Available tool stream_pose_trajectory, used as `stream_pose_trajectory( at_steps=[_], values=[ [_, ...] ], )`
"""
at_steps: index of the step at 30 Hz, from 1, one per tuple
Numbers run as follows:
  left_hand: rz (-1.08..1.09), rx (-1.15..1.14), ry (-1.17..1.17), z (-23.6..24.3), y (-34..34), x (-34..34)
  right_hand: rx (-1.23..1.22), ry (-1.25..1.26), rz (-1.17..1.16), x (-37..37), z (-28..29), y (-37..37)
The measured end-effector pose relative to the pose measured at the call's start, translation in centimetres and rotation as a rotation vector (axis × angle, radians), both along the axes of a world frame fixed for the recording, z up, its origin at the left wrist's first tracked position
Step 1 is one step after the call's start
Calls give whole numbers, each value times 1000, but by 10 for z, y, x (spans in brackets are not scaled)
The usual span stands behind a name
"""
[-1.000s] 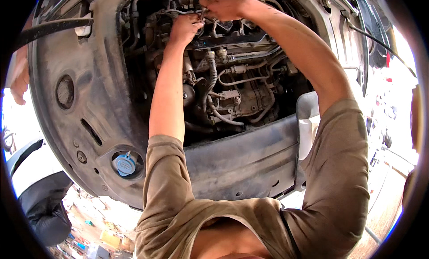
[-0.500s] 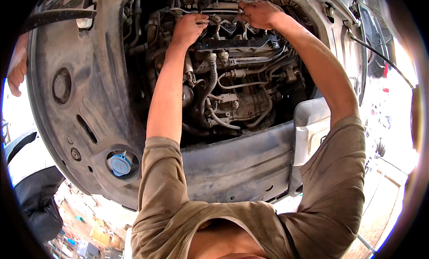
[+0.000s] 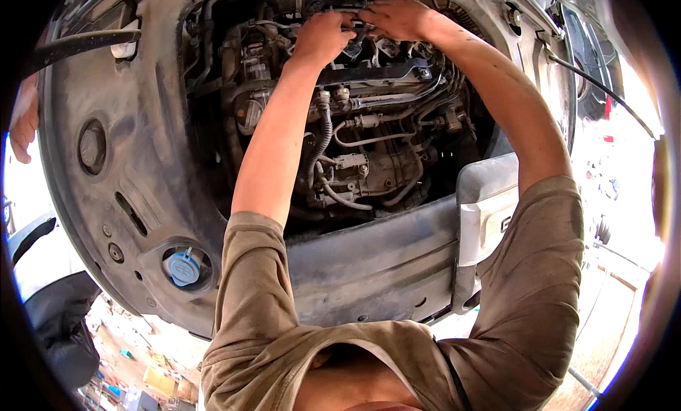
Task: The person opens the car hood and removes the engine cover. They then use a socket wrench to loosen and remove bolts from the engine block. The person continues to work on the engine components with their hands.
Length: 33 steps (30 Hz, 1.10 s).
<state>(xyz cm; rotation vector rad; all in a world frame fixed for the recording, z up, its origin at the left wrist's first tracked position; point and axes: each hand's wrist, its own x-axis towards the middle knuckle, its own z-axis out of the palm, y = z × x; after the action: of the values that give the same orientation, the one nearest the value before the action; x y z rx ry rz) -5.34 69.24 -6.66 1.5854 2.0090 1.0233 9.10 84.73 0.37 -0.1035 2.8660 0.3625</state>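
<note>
An open engine bay fills the upper middle, full of grimy hoses, metal lines and fittings. My left hand reaches to the top of the engine, fingers curled in among small metal parts; what they grip, if anything, is too small to make out. Just to its right my right hand bends over the same upper parts, its fingertips nearly meeting those of my left and partly hidden. Below them run a black rail and a ribbed hose.
A blue reservoir cap sits in the grey body panel at left. A dark prop rod crosses at right, a black bar at upper left. Another person's hand rests at the far left edge, above black padded material.
Over the last second my right hand has moved right along the engine top. My left hand has shifted right and slightly up since half a second ago, closing the gap between them.
</note>
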Motion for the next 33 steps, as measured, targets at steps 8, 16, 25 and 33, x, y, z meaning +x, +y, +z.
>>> stream_pose_trajectory(
  at_steps=[8, 16, 25, 33],
  values=[
    [54, 23, -162, -26, 14, 23, -560, -332, -1176, -44, 25, -61],
    [42, -5, -106, -29, 16, 27, -52, -99, -286, 4, 4, -11],
    [-22, -42, -95, -29, 16, 23, 70, -150, -291, -11, 6, -25],
    [29, -85, 20, -26, 9, 23, -395, -169, -765, -22, 12, -53]
  ],
)
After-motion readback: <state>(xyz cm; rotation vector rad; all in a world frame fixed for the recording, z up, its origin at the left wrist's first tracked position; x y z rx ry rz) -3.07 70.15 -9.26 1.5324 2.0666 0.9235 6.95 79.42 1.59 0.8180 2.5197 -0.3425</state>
